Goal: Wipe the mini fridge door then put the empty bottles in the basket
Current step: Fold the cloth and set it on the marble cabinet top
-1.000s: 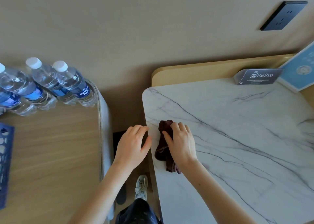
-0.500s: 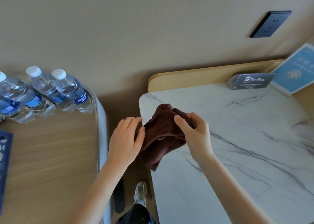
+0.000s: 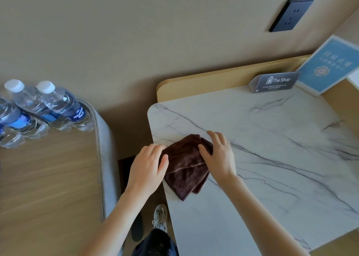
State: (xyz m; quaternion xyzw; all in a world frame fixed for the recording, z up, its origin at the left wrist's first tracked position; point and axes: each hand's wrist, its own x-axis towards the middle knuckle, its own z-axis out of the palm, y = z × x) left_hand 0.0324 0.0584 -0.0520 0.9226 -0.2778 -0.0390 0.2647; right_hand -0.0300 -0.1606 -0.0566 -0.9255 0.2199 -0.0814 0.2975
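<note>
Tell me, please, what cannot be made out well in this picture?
Head view only.
Bottles: leftmost ones cut off by the left edge.
The Shop sign: lower print too small to read.
Blue card: text blurred, corner cut by the right edge.
Cloth: left part hidden under the left hand.

Soft, bright daylight, seemingly from the 3 o'clock side, lit the marble tabletop (image 3: 272, 139) evenly, with a small glare on its wooden back rail (image 3: 213, 79) toward 1 o'clock. A broad, soft-edged shadow lay on the wall and in the gap at the table's 9 o'clock side. The wide lens bent the edges, so the wall socket (image 3: 291, 14) at 1 o'clock sat skewed and the water bottles (image 3: 58, 104) at 9 o'clock leaned outward. Motion blur smeared the grain of the wooden top (image 3: 48, 178) at 8 o'clock and the leftmost bottles, and the print on the blue card (image 3: 330, 65) at 2 o'clock was too soft to read.
</note>
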